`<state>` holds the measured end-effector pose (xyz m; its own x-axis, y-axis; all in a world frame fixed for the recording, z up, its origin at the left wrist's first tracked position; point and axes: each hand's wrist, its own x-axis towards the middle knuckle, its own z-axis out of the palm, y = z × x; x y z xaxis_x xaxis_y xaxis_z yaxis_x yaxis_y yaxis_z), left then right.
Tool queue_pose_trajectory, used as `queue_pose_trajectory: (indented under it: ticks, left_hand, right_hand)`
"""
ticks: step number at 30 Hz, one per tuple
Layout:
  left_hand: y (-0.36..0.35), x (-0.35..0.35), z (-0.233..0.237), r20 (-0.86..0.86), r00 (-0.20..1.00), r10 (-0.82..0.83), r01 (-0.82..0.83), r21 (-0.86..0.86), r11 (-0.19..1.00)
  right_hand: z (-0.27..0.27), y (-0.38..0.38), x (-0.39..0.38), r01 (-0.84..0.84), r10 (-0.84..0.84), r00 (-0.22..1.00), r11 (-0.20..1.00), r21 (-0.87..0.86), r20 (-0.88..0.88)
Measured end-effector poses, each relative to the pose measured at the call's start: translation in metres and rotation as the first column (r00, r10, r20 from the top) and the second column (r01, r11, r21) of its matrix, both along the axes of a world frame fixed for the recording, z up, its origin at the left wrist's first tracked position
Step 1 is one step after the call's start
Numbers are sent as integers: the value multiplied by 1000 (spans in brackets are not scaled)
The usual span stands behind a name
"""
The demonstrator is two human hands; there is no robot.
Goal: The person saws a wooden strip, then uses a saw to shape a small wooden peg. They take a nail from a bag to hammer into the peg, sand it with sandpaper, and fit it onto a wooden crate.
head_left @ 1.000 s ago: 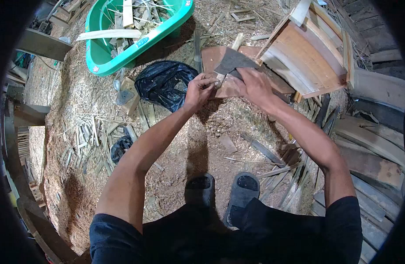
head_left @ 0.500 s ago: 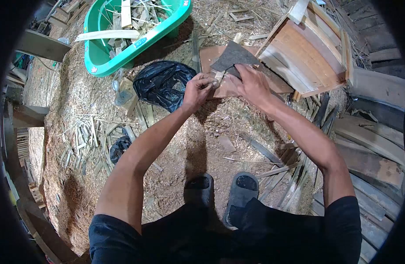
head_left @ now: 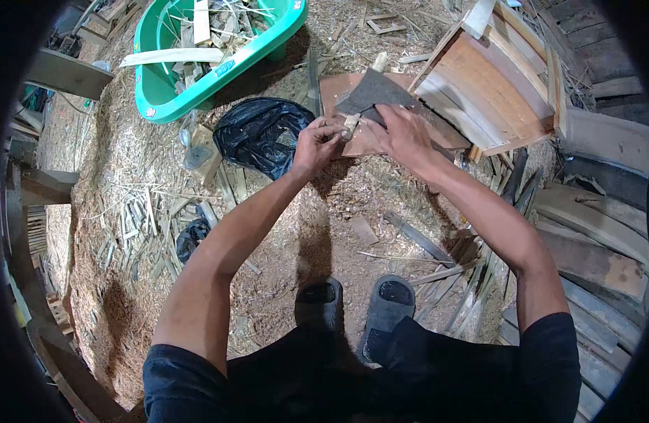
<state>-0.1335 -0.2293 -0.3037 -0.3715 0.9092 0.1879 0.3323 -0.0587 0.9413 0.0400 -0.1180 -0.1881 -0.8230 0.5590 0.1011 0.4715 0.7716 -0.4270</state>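
My left hand (head_left: 319, 146) pinches a short, pale wood strip (head_left: 352, 122) between thumb and fingers, over a brown board (head_left: 331, 88) on the ground. My right hand (head_left: 405, 135) is closed against the lower edge of a dark grey, flat, blade-like piece (head_left: 378, 91). That piece has a pointed top and lies close to the strip's upper end. My right fingers partly hide it, so its grip end is not visible. To the left of my left hand, a black plastic bag (head_left: 257, 134) sits with its mouth open.
A green plastic tub (head_left: 268, 46) full of wood scraps stands at the upper left. A slatted wooden box-like piece (head_left: 472, 95) leans at the upper right. Wood slivers (head_left: 137, 218) and shavings cover the ground. Planks (head_left: 592, 261) are stacked at right.
The dark flat piece has shifted slightly downward and tilted a little, together with my right hand's fingers. My left hand stays almost in place with the wood strip.
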Motion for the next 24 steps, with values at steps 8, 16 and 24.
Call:
queue_pose_trajectory:
  ticks: [8, 16, 24]
  left_hand:
    - [-2, 0, 8, 36, 999, -9, 12, -75, 997]
    - [-2, 1, 4, -48, 998, 27, -28, -25, 999]
    - [-1, 0, 2, -31, 999, 20, -21, -53, 998]
  right_hand:
    - [-20, -5, 2, -18, 24, 997, 996, -83, 73]
    - [-19, -2, 6, -80, 84, 996, 993, -90, 42]
    - [-17, 3, 6, -71, 86, 988, 991, 115, -126]
